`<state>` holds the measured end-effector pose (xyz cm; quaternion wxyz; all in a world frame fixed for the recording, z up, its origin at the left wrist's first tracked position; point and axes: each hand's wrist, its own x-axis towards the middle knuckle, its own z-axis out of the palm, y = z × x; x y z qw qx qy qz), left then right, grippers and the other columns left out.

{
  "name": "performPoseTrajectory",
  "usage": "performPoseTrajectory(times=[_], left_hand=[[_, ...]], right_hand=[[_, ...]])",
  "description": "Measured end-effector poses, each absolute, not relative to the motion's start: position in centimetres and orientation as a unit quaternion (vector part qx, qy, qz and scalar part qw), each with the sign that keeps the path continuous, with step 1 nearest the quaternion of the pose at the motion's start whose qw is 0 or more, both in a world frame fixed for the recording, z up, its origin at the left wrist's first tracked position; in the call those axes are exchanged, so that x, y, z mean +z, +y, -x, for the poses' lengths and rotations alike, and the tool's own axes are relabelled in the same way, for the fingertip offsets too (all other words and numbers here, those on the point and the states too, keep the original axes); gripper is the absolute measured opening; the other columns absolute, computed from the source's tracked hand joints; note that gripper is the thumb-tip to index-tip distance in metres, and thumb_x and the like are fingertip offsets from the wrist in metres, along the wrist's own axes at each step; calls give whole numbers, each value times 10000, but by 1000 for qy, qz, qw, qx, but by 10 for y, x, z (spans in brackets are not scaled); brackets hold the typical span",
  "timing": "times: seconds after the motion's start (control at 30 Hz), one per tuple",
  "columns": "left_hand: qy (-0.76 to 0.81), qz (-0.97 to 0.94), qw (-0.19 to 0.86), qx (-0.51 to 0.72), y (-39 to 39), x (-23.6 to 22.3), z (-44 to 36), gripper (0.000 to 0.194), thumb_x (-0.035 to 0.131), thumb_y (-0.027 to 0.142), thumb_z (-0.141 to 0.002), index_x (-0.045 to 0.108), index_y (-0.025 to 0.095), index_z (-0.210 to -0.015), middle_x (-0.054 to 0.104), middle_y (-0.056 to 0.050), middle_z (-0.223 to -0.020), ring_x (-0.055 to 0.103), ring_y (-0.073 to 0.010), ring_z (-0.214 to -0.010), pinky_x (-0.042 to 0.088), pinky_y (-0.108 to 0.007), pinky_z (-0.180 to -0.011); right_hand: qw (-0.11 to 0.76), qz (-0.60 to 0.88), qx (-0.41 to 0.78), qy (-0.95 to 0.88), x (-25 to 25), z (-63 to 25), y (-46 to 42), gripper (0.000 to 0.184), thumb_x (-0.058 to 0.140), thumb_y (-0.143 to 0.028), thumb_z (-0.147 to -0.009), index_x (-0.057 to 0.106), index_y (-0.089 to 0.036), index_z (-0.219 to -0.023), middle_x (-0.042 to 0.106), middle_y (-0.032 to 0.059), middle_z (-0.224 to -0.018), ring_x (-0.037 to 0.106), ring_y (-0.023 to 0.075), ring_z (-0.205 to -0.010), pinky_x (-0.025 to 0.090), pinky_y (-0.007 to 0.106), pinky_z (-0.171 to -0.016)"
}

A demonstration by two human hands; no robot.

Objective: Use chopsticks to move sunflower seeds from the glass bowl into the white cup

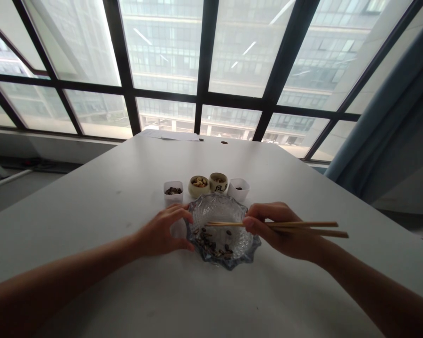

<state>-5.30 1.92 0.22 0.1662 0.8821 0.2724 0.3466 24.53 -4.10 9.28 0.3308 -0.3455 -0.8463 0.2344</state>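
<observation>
A clear scalloped glass bowl [238, 213] stands in the middle, with dark seeds [211, 246] gathered toward its near side. My left hand [165, 231] curves around the bowl's left rim, thumb on the near side and fingers farther back, gripping it. In my right hand [282, 230] is a pair of wooden chopsticks [310, 225]. Their tips are over the inside of the bowl, above the seeds; I cannot make out anything between them. The right fingers partly cover the bowl's right rim.
Just beyond the bowl are a white cup of dark seeds [173, 191], a round pot of nuts [199, 186], a pot with a dark character [218, 182] and another white cup [238, 189]. Papers [172, 135] lie at the white table's [127, 291] far edge, before windows.
</observation>
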Motion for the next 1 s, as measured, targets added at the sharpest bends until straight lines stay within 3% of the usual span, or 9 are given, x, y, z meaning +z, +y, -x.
performPoseTrajectory(times=[0.17, 0.27, 0.4, 0.57, 0.7, 0.87, 1.0], left_hand=[[221, -890, 143, 373, 19, 4, 53, 467, 840, 517, -695, 644, 198, -974, 670, -161, -1239, 624, -290, -1154, 532, -403, -954], [210, -891, 127, 381, 18, 6, 54, 452, 850, 492, -692, 649, 201, -973, 659, -171, -1266, 618, -299, -1171, 527, -420, -969], [201, -893, 107, 388, 18, 6, 55, 447, 854, 478, -692, 654, 200, -979, 650, -188, -1284, 614, -307, -1182, 525, -432, -975], [212, -892, 108, 385, 19, 4, 56, 454, 852, 498, -686, 663, 201, -971, 645, -192, -1300, 612, -314, -1190, 518, -445, -991], [205, -892, 108, 389, 20, 4, 55, 459, 846, 508, -690, 659, 201, -975, 646, -187, -1302, 615, -307, -1185, 526, -440, -985], [207, -892, 107, 386, 20, 5, 55, 451, 846, 496, -696, 659, 200, -981, 643, -190, -1312, 613, -310, -1198, 529, -444, -982], [205, -896, 104, 381, 19, 6, 56, 441, 851, 478, -697, 659, 201, -982, 637, -193, -1326, 614, -309, -1204, 526, -445, -989]], right_hand=[[343, 329, 283, -833, 93, -249, -45, 409, 482, -311, -1019, 573, -163, -648, 615, 16, -523, 574, 99, -446, 443, 187, -439], [378, 340, 241, -827, 89, -248, -44, 344, 526, -299, -998, 600, -156, -694, 634, 22, -553, 578, 103, -452, 437, 191, -431], [359, 331, 223, -843, 84, -240, -44, 283, 573, -300, -970, 641, -141, -746, 628, 23, -581, 564, 100, -466, 422, 194, -428], [329, 304, 277, -850, 96, -245, -49, 393, 474, -288, -1020, 600, -157, -672, 627, 18, -549, 595, 100, -462, 458, 190, -453], [366, 347, 209, -838, 108, -258, -48, 392, 490, -320, -1018, 587, -173, -667, 613, 8, -524, 586, 106, -438, 452, 196, -430], [313, 369, 191, -854, 114, -263, -46, 440, 483, -364, -1020, 570, -178, -631, 597, 5, -502, 553, 99, -404, 424, 195, -394], [337, 360, 178, -851, 118, -265, -50, 451, 475, -376, -1024, 583, -173, -636, 601, 7, -496, 571, 97, -406, 436, 185, -399]])
